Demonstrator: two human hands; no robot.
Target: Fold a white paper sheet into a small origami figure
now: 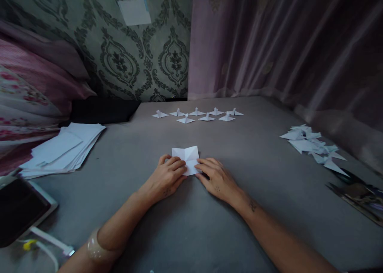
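A small square sheet of white paper (191,154) with crease lines across it lies on the grey tabletop in front of me. My left hand (169,174) holds its left side, the curled fingers covering the lower left part. At the right edge, my right hand (214,178) has the paper between thumb and fingers. Beyond the hands stand several folded white paper figures (207,117) in two rows, each with flat pointed sides and a raised middle.
At the left lies a stack of white paper (64,147), with a dark-screened device (24,209) and a white cable (49,239) nearer me. A heap of folded paper pieces (314,143) and scissors-like tools (356,197) lie at the right. Curtains (239,45) hang behind.
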